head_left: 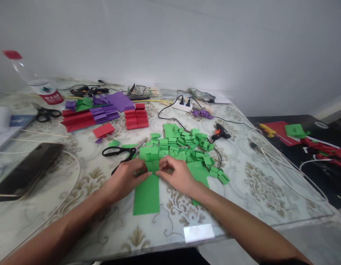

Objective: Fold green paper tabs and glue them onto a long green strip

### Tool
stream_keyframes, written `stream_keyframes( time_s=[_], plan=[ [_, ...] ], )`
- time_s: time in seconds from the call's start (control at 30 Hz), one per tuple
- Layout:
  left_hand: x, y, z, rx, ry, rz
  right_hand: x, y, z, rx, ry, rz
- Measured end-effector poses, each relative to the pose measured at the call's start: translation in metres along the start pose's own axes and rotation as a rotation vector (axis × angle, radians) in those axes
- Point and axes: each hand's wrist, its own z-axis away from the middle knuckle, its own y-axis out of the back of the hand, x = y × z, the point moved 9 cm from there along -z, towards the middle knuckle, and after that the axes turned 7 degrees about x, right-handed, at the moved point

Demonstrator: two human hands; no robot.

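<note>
Near the middle of the front edge of a glass-topped, floral-patterned desk (118, 230), two bare hands meet over a long green paper strip (146, 198), its lower end flat and pointing towards that edge, its upper end folded into short layers; the left hand (129, 176) pinches the strip's left side between thumb and curled fingers; the right hand (177, 175) pinches its right side the same way, thumbs almost touching.

Just beside the left hand, on the side of the desk's left edge, lies a pair of black-handled metal scissors (131, 155), blades spread; beyond the right hand, towards the back edge, spreads a loose heap of small folded green paper pieces (184, 141); a flat green paper sheet (198, 173) lies partly beneath the right wrist.

Further towards the back edge sit a stepped block of folded red paper (136, 117), pleated purple paper (104, 113) and a white power strip (183, 106) with black plugs; by the left edge, a black rectangular phone (29, 166); towards the back left corner, a clear plastic bottle with a red cap (50, 94).
</note>
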Motion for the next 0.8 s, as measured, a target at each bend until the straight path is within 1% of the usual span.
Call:
stream_keyframes(
  time_s=[0.1,0.17,0.23,0.3,0.37,0.53,0.67,0.8],
  plan=[
    [0.001,0.007,0.001,0.014,0.063,0.12,-0.004,0.003,0.0,0.028,-0.101,-0.309],
    [0.003,0.011,0.002,0.058,0.094,0.249,-0.007,0.002,0.001,0.033,-0.153,-0.426],
    [0.004,0.014,0.003,0.1,0.121,0.373,-0.01,0.002,0.002,0.037,-0.167,-0.486],
    [0.002,0.012,0.003,0.108,0.154,0.459,-0.012,0.003,0.003,0.041,-0.156,-0.501],
    [0.001,0.009,0.004,0.1,0.172,0.494,-0.012,0.004,0.003,0.041,-0.141,-0.487],
    [0.003,0.009,0.004,0.091,0.172,0.509,-0.014,0.005,0.004,0.029,-0.138,-0.44],
    [0.008,0.01,0.004,0.088,0.161,0.51,-0.016,0.006,0.005,0.048,-0.128,-0.415],
    [0.009,0.01,0.005,0.087,0.161,0.524,-0.02,0.008,0.005,0.061,-0.099,-0.405]
  ],
)
